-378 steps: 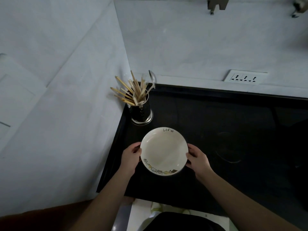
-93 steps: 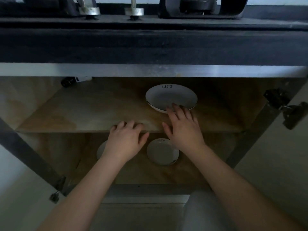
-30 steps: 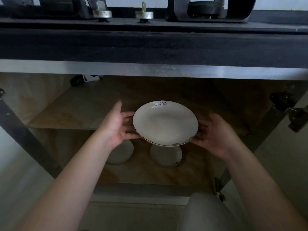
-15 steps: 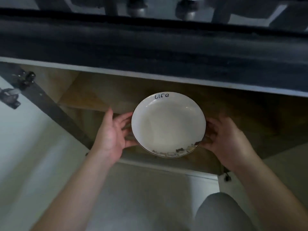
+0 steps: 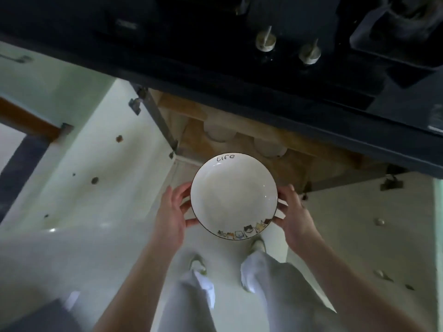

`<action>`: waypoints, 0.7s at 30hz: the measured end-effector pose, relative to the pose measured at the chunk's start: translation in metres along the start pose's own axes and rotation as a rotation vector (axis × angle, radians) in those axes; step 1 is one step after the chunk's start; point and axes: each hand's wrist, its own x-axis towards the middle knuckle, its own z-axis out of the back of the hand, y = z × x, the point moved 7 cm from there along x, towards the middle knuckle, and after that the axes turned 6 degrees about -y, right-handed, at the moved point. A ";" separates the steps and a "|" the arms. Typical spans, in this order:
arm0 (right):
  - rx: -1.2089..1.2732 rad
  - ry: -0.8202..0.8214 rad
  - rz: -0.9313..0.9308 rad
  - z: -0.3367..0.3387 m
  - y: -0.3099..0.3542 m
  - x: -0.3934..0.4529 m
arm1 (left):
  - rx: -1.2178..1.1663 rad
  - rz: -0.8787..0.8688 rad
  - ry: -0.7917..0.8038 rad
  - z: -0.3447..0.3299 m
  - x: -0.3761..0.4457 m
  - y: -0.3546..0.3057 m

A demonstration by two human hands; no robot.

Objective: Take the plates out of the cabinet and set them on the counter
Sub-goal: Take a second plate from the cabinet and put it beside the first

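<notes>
Now lifted clear of the cabinet [image 5: 239, 130], the "life" plate [image 5: 234, 196] is travelling level, left hand [image 5: 170, 215] and right hand [image 5: 293, 215] fingers clamping opposite rims, needing to be rising steadily toward the dark surface [image 5: 215, 56].

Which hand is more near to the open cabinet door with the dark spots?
The left. The left hand grips the plate on its side toward that door; the right hand grips the plate's far side.

The only readable text is the word "life", handwritten-style in dark letters, on the inner rim of the white plate [image 5: 233, 195] at its far edge. On the rim's near edge runs a row of small cartoon figures, with no lettering legible.
</notes>
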 end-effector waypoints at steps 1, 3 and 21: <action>-0.026 0.004 -0.013 -0.001 0.001 -0.022 | -0.006 0.013 -0.011 0.014 -0.020 -0.002; -0.058 0.014 -0.024 -0.002 0.004 -0.062 | -0.018 0.020 -0.011 0.038 -0.056 -0.010; -0.093 0.287 0.258 0.005 0.074 -0.258 | -0.191 -0.242 -0.006 0.117 -0.286 -0.099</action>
